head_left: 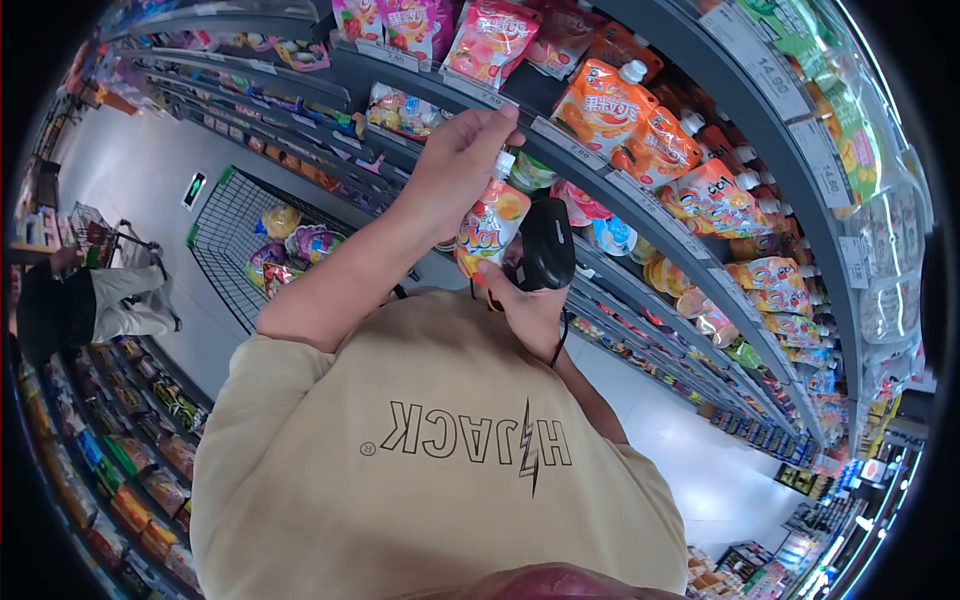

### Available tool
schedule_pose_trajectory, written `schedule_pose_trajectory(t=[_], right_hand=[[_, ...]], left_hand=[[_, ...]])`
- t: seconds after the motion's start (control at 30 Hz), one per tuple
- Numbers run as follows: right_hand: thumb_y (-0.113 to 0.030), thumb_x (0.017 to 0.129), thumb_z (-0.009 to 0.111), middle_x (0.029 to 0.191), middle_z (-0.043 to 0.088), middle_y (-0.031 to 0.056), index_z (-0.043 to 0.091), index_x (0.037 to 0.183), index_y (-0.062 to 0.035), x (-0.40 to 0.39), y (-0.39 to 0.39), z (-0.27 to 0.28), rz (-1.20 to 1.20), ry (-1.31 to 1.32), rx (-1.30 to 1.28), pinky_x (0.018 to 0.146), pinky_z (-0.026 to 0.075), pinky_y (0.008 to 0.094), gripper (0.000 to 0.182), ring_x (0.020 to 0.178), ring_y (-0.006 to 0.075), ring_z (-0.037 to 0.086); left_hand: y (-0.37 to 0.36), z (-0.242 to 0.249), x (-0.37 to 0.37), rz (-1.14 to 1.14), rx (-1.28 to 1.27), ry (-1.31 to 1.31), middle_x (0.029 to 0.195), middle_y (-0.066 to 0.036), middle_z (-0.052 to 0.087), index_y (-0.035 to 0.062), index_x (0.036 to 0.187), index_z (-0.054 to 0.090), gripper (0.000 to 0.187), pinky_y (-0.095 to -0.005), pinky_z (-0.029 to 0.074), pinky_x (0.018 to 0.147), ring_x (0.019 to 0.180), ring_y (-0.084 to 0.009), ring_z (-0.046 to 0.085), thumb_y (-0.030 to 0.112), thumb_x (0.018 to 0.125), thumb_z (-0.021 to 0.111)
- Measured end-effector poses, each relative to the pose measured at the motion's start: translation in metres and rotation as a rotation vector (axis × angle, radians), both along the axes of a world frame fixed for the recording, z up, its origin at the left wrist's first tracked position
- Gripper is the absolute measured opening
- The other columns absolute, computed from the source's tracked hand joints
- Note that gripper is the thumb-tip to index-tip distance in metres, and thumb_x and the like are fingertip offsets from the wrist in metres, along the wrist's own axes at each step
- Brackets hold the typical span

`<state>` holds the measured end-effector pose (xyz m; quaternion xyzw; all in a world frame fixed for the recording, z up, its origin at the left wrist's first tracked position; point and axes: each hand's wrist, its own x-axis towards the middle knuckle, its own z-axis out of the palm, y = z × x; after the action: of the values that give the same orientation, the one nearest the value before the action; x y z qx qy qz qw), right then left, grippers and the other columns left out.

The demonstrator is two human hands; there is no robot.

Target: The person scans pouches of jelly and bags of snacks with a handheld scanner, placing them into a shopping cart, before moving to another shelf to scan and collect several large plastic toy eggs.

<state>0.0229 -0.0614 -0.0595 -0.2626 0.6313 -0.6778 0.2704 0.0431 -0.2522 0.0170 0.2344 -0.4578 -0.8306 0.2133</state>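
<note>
Clock-face is centred on the pouch. My right hand (pixel 535 318), at 5 o'clock, is clamped on the small soft pouch with orange fruit print and colourful lettering (pixel 490 232); thumb lies along its lower end. Pouch sits mid-view in front of the shelf, tilted slightly, white plastic spout cap (pixel 503 165) up at 12.

My left hand (pixel 465 150) is just above at 11 to 12, fingers curled in. Can't tell if they're closed on the cap or just beside it.

Black rounded device (pixel 547 245) at 3, beside the pouch, right against my right hand. My beige printed T-shirt (pixel 450 390) at 6.

Further out: curved grey shelf edge with price labels (pixel 580 153) at 1 to 2. On that shelf, orange glossy pouches with white caps (pixel 605 108) at 1 to 2, pink glossy pouches (pixel 490 42) at 12, white-and-orange printed pouches (pixel 715 198) at 3.

Green-rimmed dark wire cart (pixel 222 180) at 9 to 10, purple and yellow packets (pixel 315 243) inside. Person in dark top and pale trousers (pixel 125 300) between 8 and 9. Shelves of bagged goods (pixel 130 470) at 8.
</note>
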Motion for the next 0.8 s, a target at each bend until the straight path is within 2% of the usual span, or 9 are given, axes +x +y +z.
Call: schedule_pose_trajectory(t=[0.1, 0.13, 0.23, 0.27, 0.37, 0.4, 0.57, 0.67, 0.8], right_hand=[[0.003, 0.093, 0.082, 0.102, 0.072, 0.0057, 0.065, 0.126, 0.0023, 0.004, 0.0, -0.001, -0.055, -0.097, -0.06, 0.057, 0.051, 0.0245, 0.038, 0.075, 0.0082, 0.066], [0.004, 0.094, 0.08, 0.101, 0.071, 0.0063, 0.063, 0.126, 0.0025, 0.006, -0.001, 0.0, -0.081, -0.138, -0.096, 0.056, 0.051, 0.0248, 0.036, 0.074, 0.0086, 0.066], [0.003, 0.095, 0.079, 0.101, 0.07, 0.0067, 0.061, 0.127, 0.0018, 0.005, 0.001, -0.012, -0.106, -0.207, -0.173, 0.055, 0.051, 0.0255, 0.037, 0.071, 0.0091, 0.066], [0.003, 0.096, 0.078, 0.101, 0.069, 0.0072, 0.06, 0.124, 0.0009, 0.007, 0.001, -0.009, -0.116, -0.171, -0.148, 0.055, 0.051, 0.0262, 0.034, 0.07, 0.0097, 0.065], [0.004, 0.098, 0.076, 0.1, 0.066, 0.0083, 0.058, 0.118, -0.0011, 0.007, -0.001, 0.001, -0.112, -0.093, -0.094, 0.056, 0.051, 0.0277, 0.028, 0.069, 0.011, 0.064], [0.004, 0.098, 0.076, 0.099, 0.066, 0.0083, 0.058, 0.118, -0.0013, 0.007, -0.001, 0.002, -0.09, -0.099, -0.079, 0.056, 0.051, 0.0278, 0.028, 0.068, 0.0112, 0.064], [0.006, 0.095, 0.079, 0.097, 0.069, 0.007, 0.061, 0.127, 0.0018, 0.012, 0.002, -0.006, -0.082, -0.143, -0.108, 0.054, 0.051, 0.0268, 0.037, 0.068, 0.0105, 0.066], [0.007, 0.094, 0.079, 0.095, 0.07, 0.0073, 0.061, 0.127, 0.0022, 0.012, 0.002, -0.001, -0.039, -0.129, -0.126, 0.054, 0.05, 0.0269, 0.037, 0.066, 0.0107, 0.066], [0.006, 0.094, 0.08, 0.093, 0.071, 0.0075, 0.064, 0.123, 0.0034, 0.014, 0.003, 0.001, -0.06, -0.075, -0.027, 0.055, 0.051, 0.0268, 0.033, 0.065, 0.0107, 0.066]], left_hand=[[-0.016, -0.012, 0.02, -0.131, -0.057, 0.003, 0.118, -0.006, 0.071, 0.0026, 0.128, 0.069, 0.037, -0.0299, 0.052, 0.098, 0.108, -0.0114, 0.065, 0.034, 0.108, 0.07], [-0.018, -0.013, 0.029, -0.154, -0.14, -0.036, 0.129, -0.009, 0.069, 0.0011, 0.138, 0.065, 0.043, -0.0322, 0.051, 0.104, 0.121, -0.0154, 0.064, 0.032, 0.108, 0.067], [-0.013, -0.024, 0.055, -0.266, -0.23, -0.028, 0.136, -0.011, 0.067, 0.0004, 0.14, 0.063, 0.044, -0.0352, 0.049, 0.11, 0.131, -0.0172, 0.061, 0.029, 0.107, 0.069], [-0.007, -0.019, 0.066, -0.354, -0.187, 0.001, 0.136, -0.01, 0.068, -0.0008, 0.142, 0.06, 0.045, -0.0354, 0.05, 0.111, 0.13, -0.0161, 0.062, 0.022, 0.106, 0.073], [-0.003, -0.042, 0.082, -0.549, -0.175, -0.046, 0.133, -0.009, 0.071, -0.0015, 0.143, 0.06, 0.043, -0.0339, 0.054, 0.106, 0.123, -0.0147, 0.066, 0.014, 0.105, 0.074], [0.0, -0.047, 0.084, -0.502, -0.165, -0.004, 0.128, -0.008, 0.074, -0.0015, 0.141, 0.062, 0.04, -0.0321, 0.057, 0.1, 0.115, -0.0136, 0.07, 0.011, 0.105, 0.073], [-0.001, -0.053, 0.086, -0.441, -0.243, -0.065, 0.121, -0.007, 0.076, -0.0019, 0.136, 0.067, 0.034, -0.0307, 0.06, 0.092, 0.106, -0.012, 0.072, 0.012, 0.105, 0.074], [-0.002, -0.052, 0.086, -0.409, -0.309, -0.108, 0.118, -0.007, 0.077, -0.0031, 0.133, 0.068, 0.034, -0.0295, 0.059, 0.087, 0.101, -0.0102, 0.072, 0.012, 0.104, 0.075], [0.001, -0.051, 0.086, -0.317, -0.32, -0.11, 0.115, -0.006, 0.078, -0.0043, 0.131, 0.069, 0.032, -0.0283, 0.058, 0.084, 0.099, -0.0082, 0.071, 0.012, 0.103, 0.076]])
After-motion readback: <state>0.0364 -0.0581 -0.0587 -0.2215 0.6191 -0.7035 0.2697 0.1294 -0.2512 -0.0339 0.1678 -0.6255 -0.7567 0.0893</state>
